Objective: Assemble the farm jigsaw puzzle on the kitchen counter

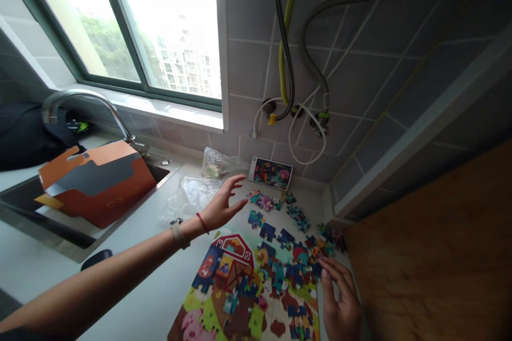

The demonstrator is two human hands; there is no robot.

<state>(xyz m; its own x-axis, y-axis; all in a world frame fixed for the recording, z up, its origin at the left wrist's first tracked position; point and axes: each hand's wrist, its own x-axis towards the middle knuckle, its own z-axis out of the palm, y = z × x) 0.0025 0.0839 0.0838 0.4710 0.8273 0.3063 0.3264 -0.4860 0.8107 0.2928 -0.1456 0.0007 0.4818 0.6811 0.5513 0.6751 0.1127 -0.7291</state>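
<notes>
Close by, a farm jigsaw puzzle [218, 303] lies on the white counter [136, 298]. Loose puzzle pieces [267, 232] sit past its far edge and on top, hiding bits of it. The left hand [220, 209] is up, thumb and fingers apart, near the picture card [264, 171]. The right hand [342, 301] bends its fingers by the right-side pieces; I can't tell if it pinches one. A clear plastic bag [192, 194] and wooden panel [432, 250] are near. An orange box [124, 197] fills much of the sink [74, 248].
</notes>
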